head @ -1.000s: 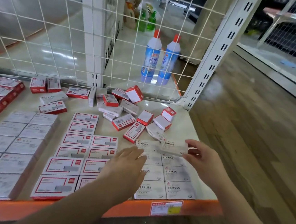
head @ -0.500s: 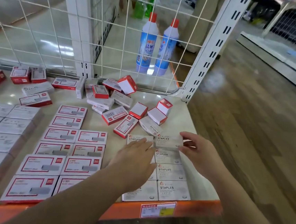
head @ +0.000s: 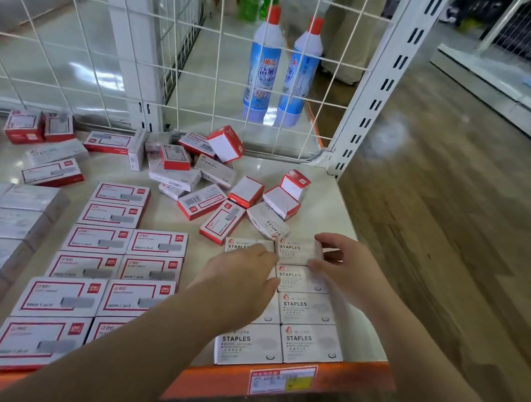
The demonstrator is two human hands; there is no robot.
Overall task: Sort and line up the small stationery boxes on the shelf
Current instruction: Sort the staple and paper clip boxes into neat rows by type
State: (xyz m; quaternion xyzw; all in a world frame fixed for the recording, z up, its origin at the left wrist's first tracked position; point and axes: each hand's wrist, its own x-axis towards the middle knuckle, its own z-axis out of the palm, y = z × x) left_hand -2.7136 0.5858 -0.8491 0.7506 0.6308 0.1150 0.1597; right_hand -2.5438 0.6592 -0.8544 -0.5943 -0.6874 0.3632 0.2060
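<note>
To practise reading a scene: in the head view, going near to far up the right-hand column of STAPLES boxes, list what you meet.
Orange shelf edge → front STAPLES box → second STAPLES box → third STAPLES box → box held by right hand → jumbled red-and-white boxes → wire grid.

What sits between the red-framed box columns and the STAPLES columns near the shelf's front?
In the head view, bare shelf at the back; nearer the front, the left hand and forearm cover the gap.

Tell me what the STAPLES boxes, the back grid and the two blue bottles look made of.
STAPLES boxes: printed card, probably; matte faces, folded edges.
Back grid: white-coated metal wire, seemingly; thin crossed rods.
Blue bottles: glossy plastic, apparently; moulded necks, red caps.
</note>
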